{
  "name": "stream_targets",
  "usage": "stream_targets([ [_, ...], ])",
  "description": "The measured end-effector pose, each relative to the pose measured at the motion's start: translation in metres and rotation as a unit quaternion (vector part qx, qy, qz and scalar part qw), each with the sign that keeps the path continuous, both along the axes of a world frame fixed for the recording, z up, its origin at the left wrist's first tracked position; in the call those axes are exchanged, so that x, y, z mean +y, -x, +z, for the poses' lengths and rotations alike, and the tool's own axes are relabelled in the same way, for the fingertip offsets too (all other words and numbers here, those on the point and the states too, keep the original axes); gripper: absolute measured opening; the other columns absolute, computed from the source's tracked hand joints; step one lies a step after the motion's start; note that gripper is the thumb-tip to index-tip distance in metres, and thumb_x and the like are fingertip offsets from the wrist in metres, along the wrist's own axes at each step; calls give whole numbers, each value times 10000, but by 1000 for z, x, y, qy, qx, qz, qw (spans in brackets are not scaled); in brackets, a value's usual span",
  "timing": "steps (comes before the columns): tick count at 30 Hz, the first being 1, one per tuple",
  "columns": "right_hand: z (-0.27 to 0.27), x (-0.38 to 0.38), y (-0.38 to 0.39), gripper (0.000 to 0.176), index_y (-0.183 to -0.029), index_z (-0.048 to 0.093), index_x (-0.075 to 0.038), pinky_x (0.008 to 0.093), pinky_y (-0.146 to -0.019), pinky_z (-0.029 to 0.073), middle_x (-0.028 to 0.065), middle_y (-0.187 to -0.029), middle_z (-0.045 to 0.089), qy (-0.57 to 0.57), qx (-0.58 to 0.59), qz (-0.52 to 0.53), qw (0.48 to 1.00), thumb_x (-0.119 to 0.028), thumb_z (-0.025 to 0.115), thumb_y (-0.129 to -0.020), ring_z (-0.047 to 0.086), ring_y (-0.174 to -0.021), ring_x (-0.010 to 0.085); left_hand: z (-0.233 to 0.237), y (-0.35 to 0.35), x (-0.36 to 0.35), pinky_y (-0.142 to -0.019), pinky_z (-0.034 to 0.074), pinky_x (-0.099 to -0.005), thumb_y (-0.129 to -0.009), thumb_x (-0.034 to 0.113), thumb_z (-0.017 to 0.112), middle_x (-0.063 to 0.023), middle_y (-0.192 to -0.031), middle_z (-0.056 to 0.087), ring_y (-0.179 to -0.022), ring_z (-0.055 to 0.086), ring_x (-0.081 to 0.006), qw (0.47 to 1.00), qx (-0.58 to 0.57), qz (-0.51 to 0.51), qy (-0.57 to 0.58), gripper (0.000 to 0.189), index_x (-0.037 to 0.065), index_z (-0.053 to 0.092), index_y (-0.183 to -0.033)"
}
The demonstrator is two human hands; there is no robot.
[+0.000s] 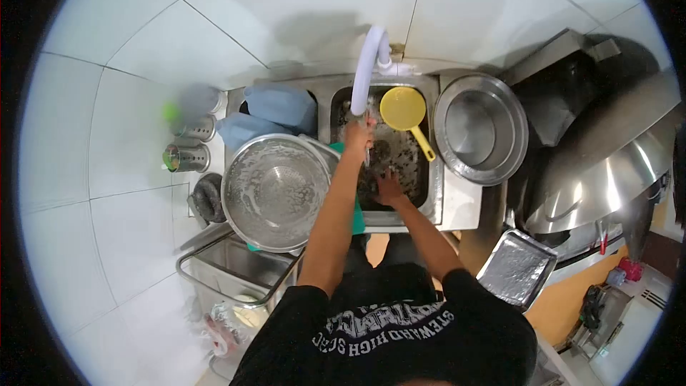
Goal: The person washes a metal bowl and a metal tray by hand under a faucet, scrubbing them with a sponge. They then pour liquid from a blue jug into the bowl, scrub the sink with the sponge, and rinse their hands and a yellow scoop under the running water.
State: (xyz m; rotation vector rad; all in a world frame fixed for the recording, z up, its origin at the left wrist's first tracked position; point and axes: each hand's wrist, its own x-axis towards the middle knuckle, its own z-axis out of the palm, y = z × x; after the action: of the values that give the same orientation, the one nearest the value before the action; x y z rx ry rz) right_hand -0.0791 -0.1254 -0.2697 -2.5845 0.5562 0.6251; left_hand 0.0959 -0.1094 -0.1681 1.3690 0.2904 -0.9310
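My left hand [359, 134] is closed around the lower end of the white faucet hose [363, 75], over the sink. A thin bright streak, like running water, shows just below it. My right hand [388, 188] reaches down into the metal sink basin [431, 193], fingers apart near its bottom, where dark food scraps lie scattered. A yellow plastic strainer [402, 109] lies at the far right of the basin, its handle pointing toward me. Left of my left forearm sits a large wet metal bowl [277, 193] with soap suds inside.
Blue plastic containers [280, 109] fill the back left. Nested metal bowls [471, 130] stand right of the sink, with a big wok [607, 186] beyond. A foil-like tray [518, 269] is at lower right. Metal utensil cups [187, 156] stand by the left wall.
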Motion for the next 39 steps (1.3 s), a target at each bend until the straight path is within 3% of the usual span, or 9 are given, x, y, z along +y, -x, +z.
stream_targets([
  [6, -54, -16, 5, 575, -1349, 499, -132, 475, -849, 502, 173, -1333, 507, -277, 68, -273, 919, -271, 570, -796, 491, -1213, 339, -48, 33, 23, -373, 263, -275, -972, 362, 508, 38, -548, 391, -416, 340, -93, 997, -14, -59, -53, 304, 124, 563, -791],
  [8, -42, -28, 14, 452, -1255, 565, -105, 428, -911, 476, 147, -1314, 511, -620, -141, -528, 563, -329, 493, -868, 516, -1179, 297, -66, 52, 34, -454, 397, -379, -974, 302, 468, -64, -618, 580, -485, 524, -226, 951, -198, -157, -176, 314, 64, 629, -848],
  [12, 74, -32, 4, 389, -1189, 584, -94, 364, -913, 446, 81, -1185, 564, -717, -264, -511, 393, -338, 482, -903, 566, -1049, 246, -30, 88, 26, -807, 446, -542, -954, 239, 402, -311, -958, 640, -938, 596, -481, 848, -180, -381, -321, 375, -43, 643, -1009],
  [19, 53, -52, -32, 275, -1059, 646, -76, 405, -833, 485, 87, -999, 636, -324, -293, -377, 816, -300, 582, -912, 613, -940, 207, 7, 113, 51, -734, 454, -519, -948, 226, 438, -297, -809, 620, -818, 591, -495, 846, -261, -366, -285, 388, -100, 608, -824],
  [23, 86, -69, -34, 265, -849, 641, -53, 383, -775, 485, 67, -919, 643, -633, -286, -504, 513, -284, 540, -927, 605, -908, 180, -34, 106, 76, -757, 455, -518, -848, 217, 496, -315, -875, 620, -871, 587, -495, 817, -357, -375, -254, 336, -91, 626, -818],
  [26, 62, -31, -29, 231, -841, 676, -51, 393, -753, 499, 142, -921, 676, -298, -454, -176, 821, -272, 620, -879, 650, -821, 278, 4, 114, 64, -700, 456, -521, -817, 159, 485, -336, -807, 590, -828, 590, -485, 834, -305, -377, -265, 286, -93, 607, -758],
  [29, 64, -41, -34, 356, -910, 694, 23, 395, -839, 495, 197, -809, 667, -176, -284, -289, 897, -320, 665, -818, 648, -875, 347, -6, 131, 68, -732, 460, -523, -823, 164, 477, -336, -809, 593, -824, 589, -488, 823, -315, -400, -250, 293, -93, 605, -764],
  [35, 57, -69, -34, 347, -890, 684, -5, 387, -773, 470, 94, -802, 630, -495, -293, -550, 606, -337, 585, -903, 590, -706, 221, -12, 133, 81, -665, 403, -545, -902, 205, 425, -330, -774, 587, -753, 576, -487, 852, -300, -329, -274, 390, -107, 593, -739],
  [39, 65, -36, -17, 300, -899, 688, -5, 386, -781, 494, 189, -990, 655, -245, -394, -207, 861, -296, 675, -826, 644, -894, 291, -45, 134, 80, -590, 383, -522, -961, 247, 401, -306, -711, 573, -638, 556, -441, 804, -323, -429, -256, 458, -97, 578, -715],
])
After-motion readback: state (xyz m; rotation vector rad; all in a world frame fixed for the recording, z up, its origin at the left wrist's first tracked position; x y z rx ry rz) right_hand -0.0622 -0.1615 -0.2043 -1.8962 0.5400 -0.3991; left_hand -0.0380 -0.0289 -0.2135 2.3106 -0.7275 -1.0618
